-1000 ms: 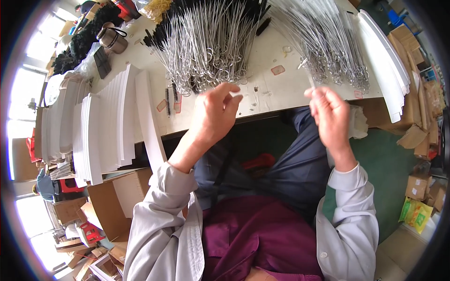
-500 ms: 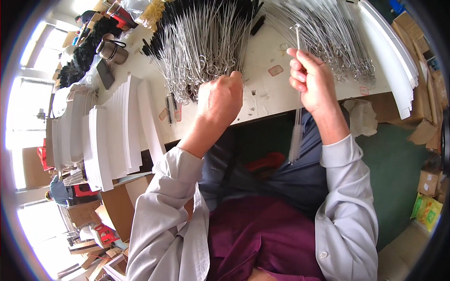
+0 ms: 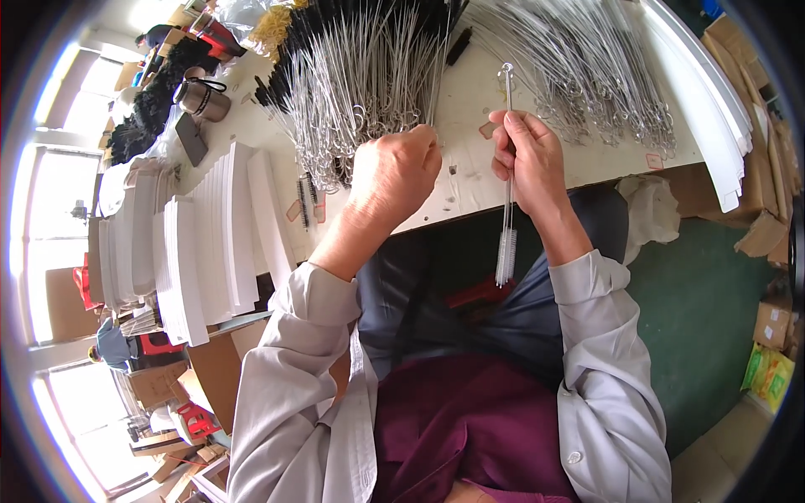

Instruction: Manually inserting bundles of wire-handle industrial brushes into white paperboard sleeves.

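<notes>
My right hand (image 3: 532, 163) pinches the thin metal stem of a white-bristled wire brush (image 3: 506, 258) over the table's front edge. Its bristles hang down above my lap and its looped end points up; a second stem may lie alongside. My left hand (image 3: 394, 173) is closed in a fist at the looped ends of a big heap of wire brushes (image 3: 362, 80) with black bristles. What those fingers hold, if anything, is hidden. Beyond my right hand lies another heap of wire brushes (image 3: 579, 67), loops toward me.
Stacked white card strips (image 3: 210, 235) stand at the table's left, with more white strips (image 3: 700, 109) along the right edge. A metal mug (image 3: 203, 98) and a dark flat object (image 3: 191, 138) sit at the back left. Two small black brushes (image 3: 303, 199) lie near the front edge.
My right hand has moved left and a little lower with the brush, closer to my left hand. My left hand stays beside the black-bristled heap, turned slightly.
</notes>
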The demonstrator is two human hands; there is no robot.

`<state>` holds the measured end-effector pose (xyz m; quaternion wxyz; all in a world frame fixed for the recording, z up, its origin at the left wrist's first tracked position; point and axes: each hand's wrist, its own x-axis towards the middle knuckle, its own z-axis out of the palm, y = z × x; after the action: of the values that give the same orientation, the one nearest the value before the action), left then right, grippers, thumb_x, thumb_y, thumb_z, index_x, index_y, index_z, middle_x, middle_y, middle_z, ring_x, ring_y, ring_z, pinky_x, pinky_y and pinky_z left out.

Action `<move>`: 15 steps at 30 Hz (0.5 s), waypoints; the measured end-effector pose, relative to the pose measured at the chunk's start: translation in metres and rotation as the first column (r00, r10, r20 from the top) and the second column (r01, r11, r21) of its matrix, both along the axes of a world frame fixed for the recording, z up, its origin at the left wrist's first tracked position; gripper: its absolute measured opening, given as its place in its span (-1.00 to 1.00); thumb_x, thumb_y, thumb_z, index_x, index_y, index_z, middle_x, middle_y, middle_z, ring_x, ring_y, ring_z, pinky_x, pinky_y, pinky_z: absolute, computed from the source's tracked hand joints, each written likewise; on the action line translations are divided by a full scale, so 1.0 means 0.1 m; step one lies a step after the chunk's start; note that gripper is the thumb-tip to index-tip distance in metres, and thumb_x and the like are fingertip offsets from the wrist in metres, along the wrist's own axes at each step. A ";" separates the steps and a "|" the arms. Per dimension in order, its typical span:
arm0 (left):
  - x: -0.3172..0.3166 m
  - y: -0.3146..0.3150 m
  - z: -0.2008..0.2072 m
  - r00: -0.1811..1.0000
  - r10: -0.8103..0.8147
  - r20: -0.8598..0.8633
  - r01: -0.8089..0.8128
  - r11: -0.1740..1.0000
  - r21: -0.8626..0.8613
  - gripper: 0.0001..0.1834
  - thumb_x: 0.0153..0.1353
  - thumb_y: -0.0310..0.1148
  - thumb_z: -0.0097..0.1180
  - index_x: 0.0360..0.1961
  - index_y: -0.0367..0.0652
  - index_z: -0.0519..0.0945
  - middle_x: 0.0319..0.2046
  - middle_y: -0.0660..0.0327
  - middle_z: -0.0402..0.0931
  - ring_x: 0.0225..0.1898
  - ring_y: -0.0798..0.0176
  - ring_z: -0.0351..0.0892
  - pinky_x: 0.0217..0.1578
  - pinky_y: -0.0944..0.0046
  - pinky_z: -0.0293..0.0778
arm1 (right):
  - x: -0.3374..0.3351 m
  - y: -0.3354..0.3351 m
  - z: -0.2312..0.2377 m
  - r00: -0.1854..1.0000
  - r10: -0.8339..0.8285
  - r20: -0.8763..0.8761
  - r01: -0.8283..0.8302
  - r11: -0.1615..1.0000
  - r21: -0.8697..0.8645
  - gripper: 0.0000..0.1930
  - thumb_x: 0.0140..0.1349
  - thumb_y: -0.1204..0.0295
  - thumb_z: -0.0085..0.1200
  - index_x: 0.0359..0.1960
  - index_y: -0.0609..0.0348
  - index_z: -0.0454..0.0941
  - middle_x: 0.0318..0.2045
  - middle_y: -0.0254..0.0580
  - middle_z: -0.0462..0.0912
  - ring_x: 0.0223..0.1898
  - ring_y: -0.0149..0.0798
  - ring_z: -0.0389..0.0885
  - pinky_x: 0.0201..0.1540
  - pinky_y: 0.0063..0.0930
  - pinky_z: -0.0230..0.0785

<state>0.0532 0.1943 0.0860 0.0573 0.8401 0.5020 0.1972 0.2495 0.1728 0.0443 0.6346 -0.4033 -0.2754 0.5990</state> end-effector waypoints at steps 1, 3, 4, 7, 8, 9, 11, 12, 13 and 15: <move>0.00 0.00 0.01 1.000 0.002 0.030 -0.002 1.000 -0.020 -0.87 0.26 -0.29 0.24 -0.32 -0.11 0.67 -0.52 0.02 0.64 -0.45 -0.10 0.69 -0.38 0.02 0.60 | -0.01 0.00 0.00 1.000 0.001 -0.001 -0.001 1.000 0.000 -0.78 0.56 0.36 -0.04 -0.10 0.27 0.57 -0.49 -0.39 0.50 -0.60 -0.55 0.26 -0.59 -0.56 0.19; -0.03 -0.01 0.01 0.998 -0.005 0.055 0.006 1.000 -0.024 -0.88 0.25 -0.31 0.24 -0.31 -0.13 0.67 -0.52 0.02 0.64 -0.46 -0.09 0.69 -0.37 0.04 0.61 | -0.01 0.01 0.00 1.000 0.002 0.005 -0.002 1.000 0.002 -0.77 0.56 0.36 -0.05 -0.10 0.28 0.57 -0.49 -0.36 0.51 -0.60 -0.53 0.28 -0.58 -0.55 0.21; -0.04 -0.01 0.01 0.996 -0.015 0.085 0.017 0.999 -0.027 -0.88 0.25 -0.33 0.24 -0.30 -0.14 0.66 -0.53 0.02 0.64 -0.46 -0.09 0.70 -0.37 0.06 0.61 | 0.00 0.01 0.00 1.000 0.000 0.006 0.000 1.000 0.003 -0.77 0.56 0.36 -0.05 -0.10 0.28 0.57 -0.49 -0.36 0.51 -0.60 -0.53 0.28 -0.58 -0.55 0.21; -0.07 0.00 0.01 0.992 0.021 0.127 -0.012 0.997 -0.075 -0.89 0.25 -0.35 0.24 -0.29 -0.16 0.66 -0.53 0.00 0.63 -0.45 -0.07 0.71 -0.35 0.07 0.61 | 0.09 -0.03 0.04 0.999 -0.033 -0.023 0.033 0.999 -0.032 -0.75 0.56 0.36 -0.05 -0.11 0.31 0.59 -0.48 -0.33 0.55 -0.58 -0.51 0.36 -0.57 -0.53 0.29; -0.07 0.00 0.01 0.991 0.022 0.128 -0.012 0.997 -0.076 -0.89 0.25 -0.35 0.24 -0.29 -0.16 0.66 -0.53 0.00 0.63 -0.45 -0.07 0.71 -0.35 0.07 0.61 | 0.13 -0.05 0.10 0.999 -0.037 0.012 0.036 0.998 0.052 -0.75 0.56 0.36 -0.04 -0.11 0.32 0.60 -0.47 -0.31 0.57 -0.57 -0.49 0.40 -0.55 -0.52 0.34; -0.08 0.01 0.01 0.992 0.012 0.129 -0.002 0.997 -0.079 -0.89 0.24 -0.36 0.24 -0.29 -0.17 0.66 -0.53 0.00 0.63 -0.44 -0.05 0.72 -0.34 0.07 0.61 | 0.18 -0.06 0.17 0.998 -0.044 0.048 0.037 0.990 0.136 -0.74 0.56 0.35 -0.04 -0.11 0.33 0.61 -0.46 -0.29 0.59 -0.55 -0.48 0.45 -0.54 -0.51 0.39; -0.10 0.00 0.02 0.992 0.004 0.130 0.006 0.997 -0.077 -0.89 0.24 -0.36 0.24 -0.29 -0.17 0.66 -0.53 -0.01 0.64 -0.43 -0.04 0.73 -0.33 0.08 0.61 | 0.21 -0.04 0.40 0.998 -0.012 0.061 -0.004 0.966 0.259 -0.72 0.57 0.33 -0.03 -0.10 0.34 0.62 -0.46 -0.27 0.61 -0.54 -0.48 0.50 -0.52 -0.55 0.45; -0.13 -0.01 0.01 0.994 0.011 0.109 -0.001 0.995 -0.095 -0.89 0.24 -0.36 0.24 -0.29 -0.17 0.66 -0.52 0.00 0.65 -0.42 -0.04 0.73 -0.32 0.08 0.62 | 0.22 -0.02 0.53 0.994 -0.015 0.106 -0.019 0.950 0.311 -0.71 0.57 0.32 -0.02 -0.10 0.34 0.62 -0.46 -0.29 0.61 -0.55 -0.50 0.49 -0.53 -0.58 0.43; -0.12 0.00 0.01 0.995 0.011 0.095 -0.001 0.994 -0.111 -0.89 0.23 -0.36 0.23 -0.29 -0.17 0.66 -0.51 0.00 0.65 -0.42 -0.03 0.74 -0.31 0.08 0.63 | 0.25 -0.01 0.68 0.987 -0.026 0.156 -0.032 0.932 0.361 -0.70 0.57 0.31 -0.02 -0.09 0.34 0.63 -0.45 -0.30 0.61 -0.55 -0.52 0.49 -0.54 -0.60 0.42; -0.15 0.00 0.06 0.994 0.020 0.107 -0.009 0.994 -0.106 -0.89 0.22 -0.37 0.24 -0.30 -0.17 0.66 -0.51 0.01 0.66 -0.42 0.00 0.74 -0.32 0.10 0.62 | 0.32 -0.02 0.96 0.975 -0.008 0.221 -0.069 0.937 0.342 -0.70 0.58 0.29 -0.02 -0.08 0.31 0.63 -0.47 -0.33 0.61 -0.58 -0.57 0.44 -0.59 -0.66 0.33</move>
<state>0.0382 0.1946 0.0920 0.1270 0.8203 0.5140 0.2161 0.2814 0.1705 0.1402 0.6522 -0.3441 -0.4512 0.5027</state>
